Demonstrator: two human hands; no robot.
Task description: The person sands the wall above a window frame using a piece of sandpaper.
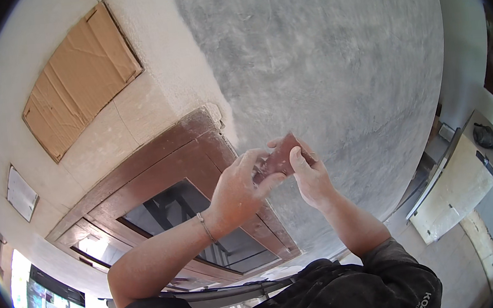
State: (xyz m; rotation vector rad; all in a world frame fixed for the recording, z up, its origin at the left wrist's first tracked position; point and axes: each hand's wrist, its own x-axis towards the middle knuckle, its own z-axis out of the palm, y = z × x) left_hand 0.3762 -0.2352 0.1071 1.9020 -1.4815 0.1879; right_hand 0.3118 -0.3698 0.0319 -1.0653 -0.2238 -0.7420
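Observation:
A folded piece of reddish-brown sandpaper [281, 158], with pale dust on its left part, is held up between both hands in front of the grey wall [333, 68]. My left hand [240, 185] is closed on its left end, thumb along the lower edge. From the right, my right hand [313, 177] pinches the other end, its thumb lying over the sheet's face and its fingers partly hidden behind. White dust coats both hands. A thin bracelet [205, 227] circles the left wrist.
Left of the grey wall patch is a brown wooden frame [199, 152] with dark glass panes. Cardboard [82, 81] and a white sheet [22, 193] are fixed to the pale wall. A light-coloured table [455, 193] carrying a black bag [483, 136] stands at the right.

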